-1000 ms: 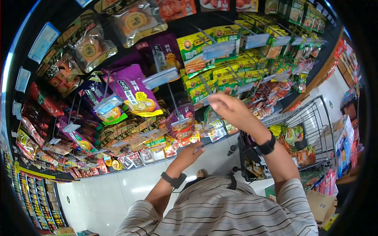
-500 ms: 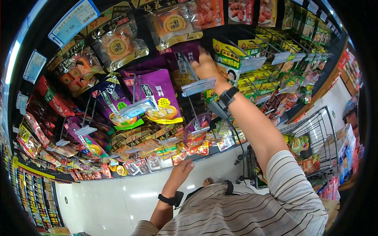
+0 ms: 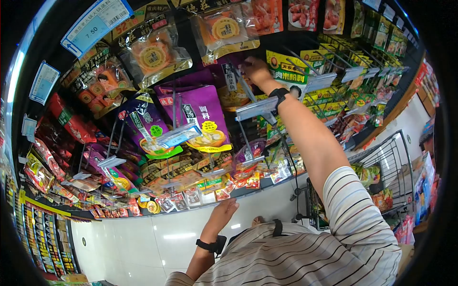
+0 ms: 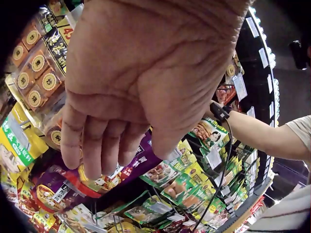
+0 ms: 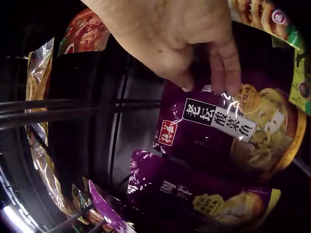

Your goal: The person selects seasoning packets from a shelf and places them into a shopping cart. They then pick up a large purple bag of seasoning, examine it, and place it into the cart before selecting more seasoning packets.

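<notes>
A dark purple packet (image 3: pixel 230 85) with a label strip down its front hangs on a shelf hook; in the right wrist view the packet (image 5: pixel 218 116) shows a bowl of food. My right hand (image 3: pixel 260 71) reaches in beside the hook; in the right wrist view the hand (image 5: pixel 170 39) rests its fingers on the packet's front, thumb near its edge with a gap between. Under it lies another purple packet (image 5: pixel 194 194). My left hand (image 3: pixel 220 217) hangs low before the shelf, holding nothing; in the left wrist view the hand (image 4: pixel 141 73) has loosely extended fingers.
Brighter purple packets (image 3: pixel 202 114) hang to the left, beyond a price-tag holder (image 3: pixel 253 108). Green and yellow packets (image 3: pixel 286 66) hang to the right. A wire shopping cart (image 3: pixel 398 167) holding packets stands at the right. A black cable (image 3: pixel 293 162) hangs by my right arm.
My right hand has moved up and left from the green and yellow packets to the dark purple packet. My left hand stays low. The shelf appears larger and shifted to the right.
</notes>
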A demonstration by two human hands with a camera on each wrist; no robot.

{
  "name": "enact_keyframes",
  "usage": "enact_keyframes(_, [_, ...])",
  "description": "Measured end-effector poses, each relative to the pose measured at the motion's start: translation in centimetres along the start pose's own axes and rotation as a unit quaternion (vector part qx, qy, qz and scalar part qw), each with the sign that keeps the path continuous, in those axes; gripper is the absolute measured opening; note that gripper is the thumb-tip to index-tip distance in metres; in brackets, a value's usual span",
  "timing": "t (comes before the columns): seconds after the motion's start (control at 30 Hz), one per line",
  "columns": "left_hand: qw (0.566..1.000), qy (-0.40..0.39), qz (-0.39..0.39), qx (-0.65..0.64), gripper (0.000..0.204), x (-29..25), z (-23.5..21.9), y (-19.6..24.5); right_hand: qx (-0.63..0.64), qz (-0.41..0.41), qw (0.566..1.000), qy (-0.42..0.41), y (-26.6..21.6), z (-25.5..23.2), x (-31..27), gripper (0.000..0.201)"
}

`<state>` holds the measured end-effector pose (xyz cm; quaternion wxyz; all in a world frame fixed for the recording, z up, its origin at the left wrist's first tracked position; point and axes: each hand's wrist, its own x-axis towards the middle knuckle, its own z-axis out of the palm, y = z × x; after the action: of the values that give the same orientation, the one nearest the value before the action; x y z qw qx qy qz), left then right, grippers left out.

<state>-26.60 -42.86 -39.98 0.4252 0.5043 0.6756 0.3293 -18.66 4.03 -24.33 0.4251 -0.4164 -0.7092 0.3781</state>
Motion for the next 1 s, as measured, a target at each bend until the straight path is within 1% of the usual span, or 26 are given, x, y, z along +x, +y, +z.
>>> enact_keyframes(0.07, [1.000,-0.008,0.005,0.005,0.046,0.3,0.2,-0.1,0.046,0.030,0.998,-0.012,-1.6,0.2,-1.8,0.047])
enact_keyframes(0.1, [1.000,-0.013,0.009,0.007,0.046,0.5,0.2,-0.1,0.088,0.027,0.995,0.025,-2.5,0.4,-3.1,0.048])
enact_keyframes(0.2, [1.000,-0.017,0.001,-0.002,0.046,0.7,0.2,0.6,0.128,0.051,0.990,-0.005,-3.7,-0.3,-4.5,0.049])
enact_keyframes(0.23, [1.000,-0.017,-0.005,-0.008,0.046,0.7,0.4,0.8,0.124,0.051,0.991,0.000,-4.0,-0.5,-5.1,0.049])
enact_keyframes(0.3, [1.000,-0.016,0.006,0.012,0.046,1.0,0.9,0.2,0.116,0.050,0.992,0.010,-4.5,-1.1,-6.6,0.049])
enact_keyframes(0.4, [0.999,-0.023,0.026,0.035,0.046,1.2,1.5,-0.3,0.064,0.021,0.998,-0.005,-5.5,-2.6,-8.3,0.048])
enact_keyframes(0.43, [0.998,-0.027,0.034,0.043,0.046,1.4,1.7,-0.1,0.070,0.042,0.996,-0.021,-6.6,-3.1,-9.2,0.045])
enact_keyframes(0.53, [0.998,-0.044,0.020,0.031,0.047,1.6,2.0,0.6,0.009,-0.133,0.991,0.012,-5.5,-3.1,-9.0,0.037])
enact_keyframes(0.57, [0.998,-0.045,0.020,0.034,0.047,1.8,2.2,0.6,0.003,-0.165,0.985,0.053,-5.1,-3.3,-9.7,0.033])
enact_keyframes(0.67, [0.998,-0.049,0.023,0.043,0.046,2.2,2.8,0.0,0.052,-0.109,0.993,-0.018,-5.3,-3.9,-9.9,0.028])
enact_keyframes(0.7, [0.997,-0.052,0.026,0.046,0.045,2.3,2.9,-0.2,0.008,-0.122,0.993,-0.008,-5.7,-4.1,-10.3,0.023])
enact_keyframes(0.8, [0.997,-0.051,0.021,0.046,0.046,1.8,3.1,0.6,0.054,-0.041,0.996,-0.053,-8.1,-4.9,-12.1,0.018])
enact_keyframes(0.83, [0.998,-0.049,0.019,0.045,0.046,1.7,3.1,1.0,0.087,-0.044,0.993,-0.071,-8.7,-5.1,-12.6,0.018])
enact_keyframes(0.93, [0.997,-0.047,0.016,0.051,0.048,1.6,3.3,0.7,0.219,-0.060,0.965,-0.130,-8.0,-5.4,-12.4,0.019])
enact_keyframes(0.97, [0.997,-0.052,0.006,0.048,0.048,1.6,3.4,0.7,0.239,-0.061,0.959,-0.143,-7.8,-5.7,-12.5,0.023])
enact_keyframes(1.0, [0.997,-0.058,-0.004,0.045,0.049,1.6,3.4,0.7,0.219,-0.030,0.966,-0.133,-8.4,-6.2,-13.1,0.023])
